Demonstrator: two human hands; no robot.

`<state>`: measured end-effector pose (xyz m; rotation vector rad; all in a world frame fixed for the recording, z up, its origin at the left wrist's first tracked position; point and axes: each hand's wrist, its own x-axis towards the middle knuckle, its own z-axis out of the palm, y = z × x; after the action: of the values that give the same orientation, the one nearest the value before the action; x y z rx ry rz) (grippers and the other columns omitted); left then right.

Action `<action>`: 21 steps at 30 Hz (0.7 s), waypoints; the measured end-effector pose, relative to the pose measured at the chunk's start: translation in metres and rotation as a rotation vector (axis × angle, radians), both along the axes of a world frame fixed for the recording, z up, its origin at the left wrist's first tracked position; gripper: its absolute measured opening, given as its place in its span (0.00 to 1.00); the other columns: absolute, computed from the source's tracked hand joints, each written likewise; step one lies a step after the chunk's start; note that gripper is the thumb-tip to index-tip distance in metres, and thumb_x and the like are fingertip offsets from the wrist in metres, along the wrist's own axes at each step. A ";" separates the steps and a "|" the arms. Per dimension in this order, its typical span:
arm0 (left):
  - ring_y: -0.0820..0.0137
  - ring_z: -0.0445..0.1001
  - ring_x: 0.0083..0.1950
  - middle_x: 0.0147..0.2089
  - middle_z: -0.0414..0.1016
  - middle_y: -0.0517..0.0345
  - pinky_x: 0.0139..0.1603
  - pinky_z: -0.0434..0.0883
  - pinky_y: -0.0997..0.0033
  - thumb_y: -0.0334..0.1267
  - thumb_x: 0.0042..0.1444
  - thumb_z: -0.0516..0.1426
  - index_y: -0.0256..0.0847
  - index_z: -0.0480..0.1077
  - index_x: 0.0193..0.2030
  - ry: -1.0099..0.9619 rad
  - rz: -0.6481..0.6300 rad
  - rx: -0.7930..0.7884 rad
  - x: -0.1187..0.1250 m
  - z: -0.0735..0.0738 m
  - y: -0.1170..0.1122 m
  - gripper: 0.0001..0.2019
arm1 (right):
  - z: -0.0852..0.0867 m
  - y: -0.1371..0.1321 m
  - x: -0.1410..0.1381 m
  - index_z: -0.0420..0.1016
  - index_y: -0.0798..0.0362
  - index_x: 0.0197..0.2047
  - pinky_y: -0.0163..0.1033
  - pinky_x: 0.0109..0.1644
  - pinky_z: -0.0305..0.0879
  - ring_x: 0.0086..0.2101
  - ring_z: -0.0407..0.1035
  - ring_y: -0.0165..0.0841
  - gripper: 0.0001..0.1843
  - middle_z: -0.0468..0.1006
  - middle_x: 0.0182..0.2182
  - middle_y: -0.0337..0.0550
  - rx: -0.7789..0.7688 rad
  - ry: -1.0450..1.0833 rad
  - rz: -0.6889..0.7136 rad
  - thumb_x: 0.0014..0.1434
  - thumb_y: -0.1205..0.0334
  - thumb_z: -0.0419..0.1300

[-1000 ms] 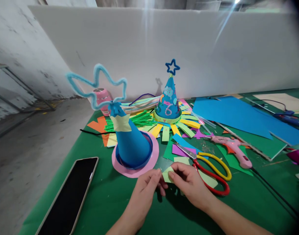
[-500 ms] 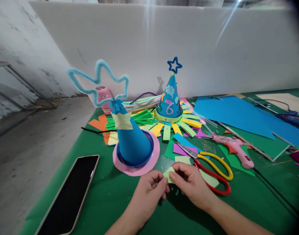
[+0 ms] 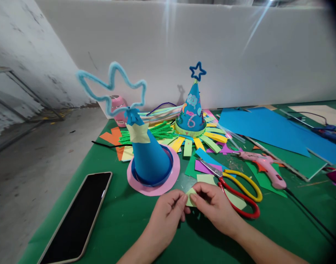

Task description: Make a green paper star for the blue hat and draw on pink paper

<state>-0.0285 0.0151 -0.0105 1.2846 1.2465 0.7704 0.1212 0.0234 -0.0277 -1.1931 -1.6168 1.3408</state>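
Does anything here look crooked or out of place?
The light blue pipe cleaner star atop the plain blue paper cone hat leans left. The black smartphone lies close to the green table's left edge. The pale yellow paper scrap pinched by left hand and right hand looks fine.

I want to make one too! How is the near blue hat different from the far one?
The near hat is mostly plain blue; the far hat is covered in shapes and a 6. The near hat's fuzzy topper is big and light blue; the far hat's star is small and dark blue. The near hat has a round pink brim; the far hat's fans out in coloured strips. Both are blue cones standing upright.
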 end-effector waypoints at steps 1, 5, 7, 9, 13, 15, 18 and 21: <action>0.76 0.59 0.20 0.16 0.62 0.63 0.23 0.56 0.78 0.43 0.54 0.50 0.37 0.64 0.20 0.001 0.002 -0.004 0.000 0.000 0.000 0.15 | 0.000 0.000 0.000 0.64 0.55 0.25 0.31 0.25 0.53 0.22 0.54 0.26 0.10 0.60 0.19 0.34 0.003 -0.002 -0.007 0.56 0.60 0.52; 0.77 0.57 0.19 0.16 0.59 0.64 0.20 0.54 0.78 0.43 0.52 0.53 0.38 0.62 0.18 -0.006 0.046 -0.007 -0.001 -0.002 0.000 0.15 | 0.001 0.001 -0.001 0.64 0.55 0.25 0.31 0.24 0.52 0.22 0.53 0.26 0.10 0.59 0.19 0.33 0.015 0.002 -0.030 0.55 0.60 0.52; 0.77 0.57 0.18 0.15 0.58 0.65 0.20 0.53 0.78 0.43 0.51 0.53 0.38 0.62 0.17 -0.006 0.064 0.018 -0.001 -0.002 0.000 0.16 | 0.001 0.000 -0.002 0.64 0.55 0.25 0.31 0.24 0.51 0.22 0.52 0.25 0.10 0.58 0.19 0.33 0.013 0.011 -0.034 0.55 0.60 0.52; 0.77 0.57 0.19 0.15 0.59 0.64 0.20 0.54 0.78 0.42 0.51 0.53 0.37 0.63 0.17 -0.015 0.058 0.029 -0.001 -0.001 0.000 0.15 | 0.001 0.000 -0.002 0.64 0.55 0.25 0.31 0.24 0.52 0.22 0.52 0.25 0.10 0.58 0.19 0.33 -0.002 0.024 -0.031 0.55 0.60 0.52; 0.76 0.59 0.20 0.19 0.64 0.62 0.22 0.56 0.77 0.42 0.51 0.53 0.37 0.64 0.21 -0.053 0.030 -0.034 -0.001 -0.002 0.001 0.13 | 0.000 0.001 -0.001 0.65 0.55 0.26 0.31 0.25 0.52 0.22 0.52 0.25 0.09 0.59 0.19 0.34 -0.035 0.053 -0.022 0.55 0.61 0.53; 0.77 0.61 0.21 0.21 0.65 0.61 0.23 0.56 0.77 0.40 0.50 0.54 0.37 0.65 0.22 -0.073 0.022 -0.083 0.000 -0.003 0.001 0.11 | 0.000 0.002 0.001 0.65 0.55 0.26 0.31 0.24 0.51 0.22 0.52 0.25 0.09 0.60 0.19 0.34 -0.035 0.059 -0.030 0.55 0.61 0.53; 0.77 0.61 0.21 0.22 0.66 0.61 0.23 0.56 0.78 0.38 0.49 0.54 0.36 0.65 0.23 -0.105 0.025 -0.132 0.001 -0.003 0.002 0.08 | 0.000 0.003 0.002 0.64 0.55 0.25 0.30 0.23 0.50 0.21 0.51 0.25 0.10 0.58 0.19 0.33 -0.020 0.057 -0.047 0.55 0.62 0.53; 0.78 0.59 0.20 0.19 0.64 0.63 0.21 0.54 0.79 0.39 0.48 0.55 0.37 0.63 0.20 -0.114 0.059 -0.140 0.002 -0.001 0.001 0.10 | 0.000 0.002 0.001 0.62 0.55 0.23 0.30 0.23 0.49 0.21 0.50 0.25 0.10 0.56 0.18 0.32 -0.001 0.050 -0.059 0.55 0.62 0.53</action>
<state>-0.0264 0.0164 -0.0119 1.0803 1.2284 0.7735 0.1226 0.0255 -0.0274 -1.1896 -1.5346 1.3246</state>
